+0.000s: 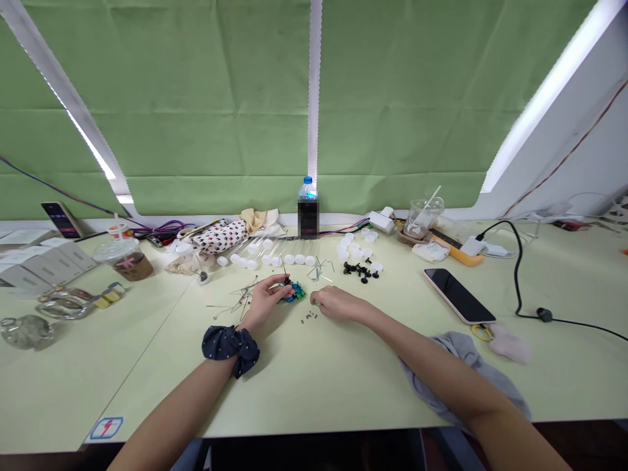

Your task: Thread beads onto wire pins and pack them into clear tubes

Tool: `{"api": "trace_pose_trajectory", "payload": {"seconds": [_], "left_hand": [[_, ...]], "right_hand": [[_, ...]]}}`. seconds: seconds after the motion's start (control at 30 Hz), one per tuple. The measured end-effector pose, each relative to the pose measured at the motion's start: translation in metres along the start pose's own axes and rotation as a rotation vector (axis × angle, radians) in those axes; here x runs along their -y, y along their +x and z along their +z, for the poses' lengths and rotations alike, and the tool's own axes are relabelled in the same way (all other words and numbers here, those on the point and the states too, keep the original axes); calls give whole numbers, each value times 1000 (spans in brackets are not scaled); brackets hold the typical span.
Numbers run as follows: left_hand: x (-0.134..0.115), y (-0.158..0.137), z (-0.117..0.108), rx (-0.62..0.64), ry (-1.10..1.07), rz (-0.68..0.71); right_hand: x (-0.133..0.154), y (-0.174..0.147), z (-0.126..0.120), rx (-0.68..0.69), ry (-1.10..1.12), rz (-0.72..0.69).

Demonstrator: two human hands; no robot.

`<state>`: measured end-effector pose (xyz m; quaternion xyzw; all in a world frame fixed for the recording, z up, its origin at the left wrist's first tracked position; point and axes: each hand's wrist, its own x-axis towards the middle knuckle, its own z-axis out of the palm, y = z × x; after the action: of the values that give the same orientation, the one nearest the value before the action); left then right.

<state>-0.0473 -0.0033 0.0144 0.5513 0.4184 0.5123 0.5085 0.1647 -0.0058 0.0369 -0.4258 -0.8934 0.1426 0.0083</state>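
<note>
My left hand [266,301], with a dark dotted scrunchie [230,347] at its wrist, pinches a small black part [287,280] from which a thin dark rod sticks up. Right beside those fingertips is a heap of small blue and green pieces [296,293]. My right hand [336,303] is closed, its fingertips pressed together low over the table; whatever they hold is hidden. Tiny grey metal bits [309,316] lie just in front of it. Thin metal rods [240,297] are scattered left of my left hand, and bent ones [320,269] lie behind the hands.
Black round-headed parts [363,269] and white caps [352,247] lie behind my right hand. Clear tubes with white ends [275,255] line the back, near a bottle [308,209]. A phone [458,296] and grey cloth [461,366] are right; a drink cup [128,258] stands left.
</note>
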Motion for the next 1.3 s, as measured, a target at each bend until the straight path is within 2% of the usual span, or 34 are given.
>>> {"api": "trace_pose_trajectory", "payload": {"seconds": [0.63,0.77,0.87,1.0,1.1,1.23,1.3], "left_hand": [[0,0,0,-7,1,-2],[0,0,0,-4,8,-2],[1,0,0,7,5,14],[1,1,0,-2,12,14],[1,2,0,-6,0,6],[1,3,0,-23,-7,-6],[1,4,-1,-24,-2,-14]], "right_hand": [[-4,1,1,-15,63,-23],[-6,-2,-11,-62,94,7],[-13,-7,-31,-23,175,76],[-26,-20,-61,38,290,10],[-35,-38,-71,103,256,-29],[-44,-72,-59,107,211,21],[-48,-91,-48,66,228,65]]}}
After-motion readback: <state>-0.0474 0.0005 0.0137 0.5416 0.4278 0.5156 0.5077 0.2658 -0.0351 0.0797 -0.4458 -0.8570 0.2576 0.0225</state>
